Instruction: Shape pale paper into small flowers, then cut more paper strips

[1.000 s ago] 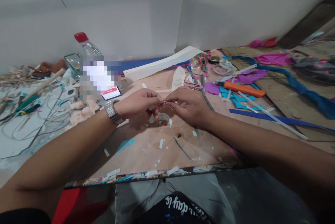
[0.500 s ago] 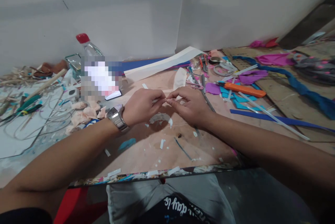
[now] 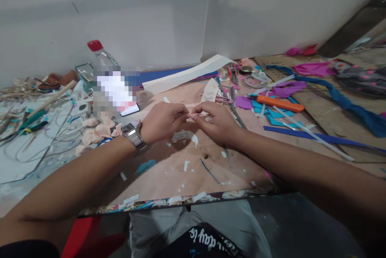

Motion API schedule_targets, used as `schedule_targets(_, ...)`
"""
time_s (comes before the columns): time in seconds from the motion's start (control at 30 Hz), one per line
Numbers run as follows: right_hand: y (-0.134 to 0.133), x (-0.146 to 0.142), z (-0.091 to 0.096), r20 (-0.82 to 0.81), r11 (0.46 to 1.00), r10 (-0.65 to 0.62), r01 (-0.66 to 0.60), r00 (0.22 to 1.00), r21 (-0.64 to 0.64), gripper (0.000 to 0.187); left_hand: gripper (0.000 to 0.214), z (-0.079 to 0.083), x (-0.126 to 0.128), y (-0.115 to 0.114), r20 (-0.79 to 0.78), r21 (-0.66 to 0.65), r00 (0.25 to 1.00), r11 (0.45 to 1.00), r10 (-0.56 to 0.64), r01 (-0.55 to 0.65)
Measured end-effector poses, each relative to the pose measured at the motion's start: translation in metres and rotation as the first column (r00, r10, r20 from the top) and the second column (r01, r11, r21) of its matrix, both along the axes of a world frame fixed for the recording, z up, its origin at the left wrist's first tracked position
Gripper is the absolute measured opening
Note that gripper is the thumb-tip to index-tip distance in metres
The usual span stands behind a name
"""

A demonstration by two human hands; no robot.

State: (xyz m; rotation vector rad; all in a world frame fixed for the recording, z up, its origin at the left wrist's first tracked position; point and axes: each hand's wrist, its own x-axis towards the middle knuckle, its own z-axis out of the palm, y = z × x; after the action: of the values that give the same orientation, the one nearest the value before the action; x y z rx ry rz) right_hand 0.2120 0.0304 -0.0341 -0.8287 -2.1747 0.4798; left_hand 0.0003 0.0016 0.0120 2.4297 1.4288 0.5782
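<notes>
My left hand [image 3: 161, 122], with a metal watch [image 3: 133, 136] on the wrist, and my right hand [image 3: 215, 122] meet fingertip to fingertip above a wooden board [image 3: 169, 173]. Both pinch a small thin pale strip [image 3: 193, 115] held between them. The fingers of each hand are curled closed around it. A crumpled bit of clear tape [image 3: 183, 136] lies on the board just below the hands.
A plastic bottle with a red cap [image 3: 99, 54] stands at the back left beside a phone [image 3: 129, 109]. An orange cutter [image 3: 280, 104], blue and purple paper scraps [image 3: 280, 119] and scissors [image 3: 224, 99] lie to the right. Pliers and wires [image 3: 33, 123] lie left.
The hands stay pinched together on the strip and have shifted slightly up and away from me; the left wrist has turned a little. The view has drifted slightly.
</notes>
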Motion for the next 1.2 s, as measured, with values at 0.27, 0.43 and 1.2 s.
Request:
schedule_targets(0.27, 0.0005, 0.0009, 0.0011, 0.05, 0.994, -0.024, 0.018, 0.998, 0.112, 0.011, 0.03, -0.0005, -0.002, 0.0029, -0.003, -0.133, 1.0, 0.991, -0.018, 0.018)
schedule_targets(0.43, 0.0012, 0.0006, -0.0009, 0.063, 0.998, -0.003, -0.001, 0.998, 0.056, 0.007, 0.027, -0.0016, -0.0028, 0.0039, -0.03, -0.116, 0.999, 0.993, -0.021, 0.017)
schedule_targets(1.2, 0.0, 0.0024, 0.0042, -0.049, 0.983, 0.062, -0.052, 0.997, 0.175, 0.011, 0.034, 0.0046, -0.0078, 0.0081, 0.335, -0.55, 0.942, 0.814, 0.011, 0.186)
